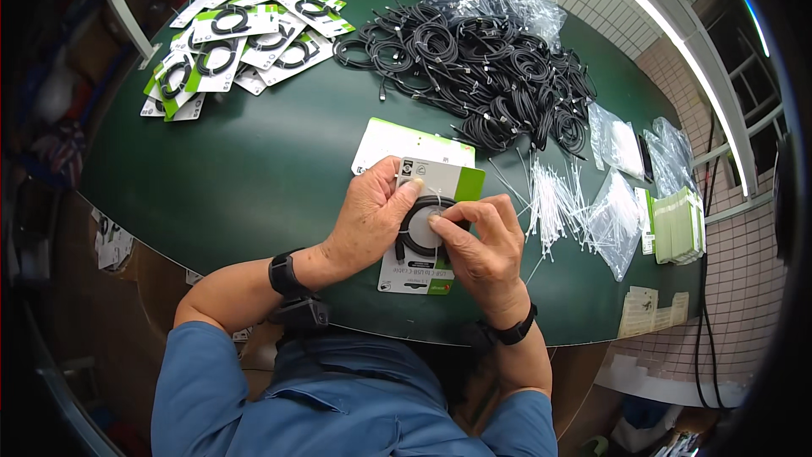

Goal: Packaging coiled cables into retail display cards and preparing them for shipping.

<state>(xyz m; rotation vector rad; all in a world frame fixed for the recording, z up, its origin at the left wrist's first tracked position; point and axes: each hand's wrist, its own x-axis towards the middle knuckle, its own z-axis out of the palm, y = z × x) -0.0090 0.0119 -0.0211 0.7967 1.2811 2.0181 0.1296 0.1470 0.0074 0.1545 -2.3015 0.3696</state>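
Note:
A white and green product card [391, 275] with a coiled black cable [403, 233] on its face is held over the near edge of the table. My left hand [365, 216] grips the card's left side, thumb on top. Over the coil's middle, the thumb and forefinger of my right hand [486, 245] are pinched together at a thin white cable tie [438, 195]; the fingertips partly cover it. More white cards [414, 142] lie flat on the table just beyond, partly hidden by the held one.
Carded cables [233, 34] are heaped at the far left of the green table [254, 169]. A large pile of coiled black cables [499, 68] sits at the back. On the right lie loose white cable ties [554, 207], clear plastic bags [617, 220] and a stack of green-edged cards [678, 227].

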